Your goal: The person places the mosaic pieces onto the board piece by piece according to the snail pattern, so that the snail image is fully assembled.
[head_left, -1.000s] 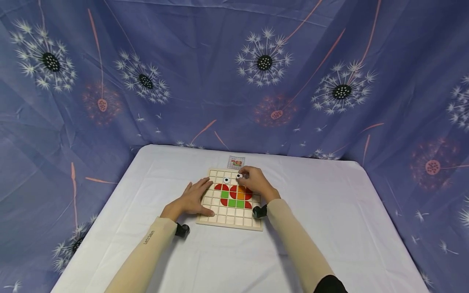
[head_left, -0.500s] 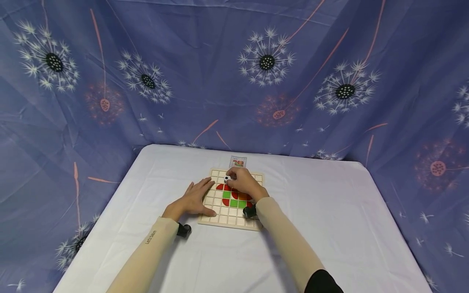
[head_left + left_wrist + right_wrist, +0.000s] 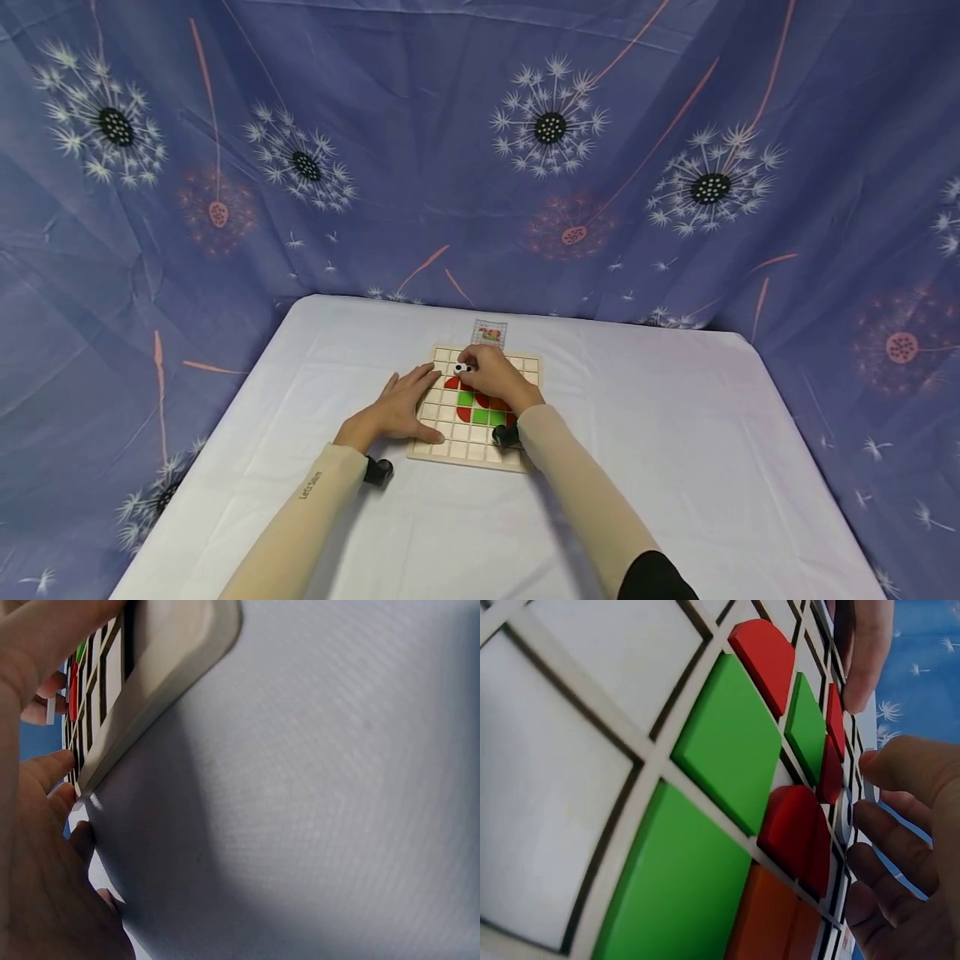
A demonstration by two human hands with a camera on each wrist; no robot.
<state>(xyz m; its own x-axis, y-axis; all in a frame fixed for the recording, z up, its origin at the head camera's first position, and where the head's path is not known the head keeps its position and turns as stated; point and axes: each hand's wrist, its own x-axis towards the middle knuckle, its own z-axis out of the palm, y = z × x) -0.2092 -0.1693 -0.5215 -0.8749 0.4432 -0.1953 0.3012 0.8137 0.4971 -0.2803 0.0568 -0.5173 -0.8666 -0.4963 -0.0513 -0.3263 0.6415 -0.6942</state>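
Note:
A wooden grid board lies on the table, bearing red, green and orange tiles. My left hand rests spread along its left edge, thumb near the front corner and fingers at the far side. Over the upper part of the board, my right hand pinches a small white disc between thumb and fingers. A white disc with a black dot is close beside those fingertips, above the red tiles. My right hand covers part of the tile pattern in the head view.
A small printed picture card lies just behind the board. White cloth covers the table. A blue curtain with dandelion prints hangs behind and at the sides. Black wrist cameras sit under both wrists.
My right hand has moved left across the board with its white disc, from one side of the other dotted disc to right beside it. My left hand stays where it was.

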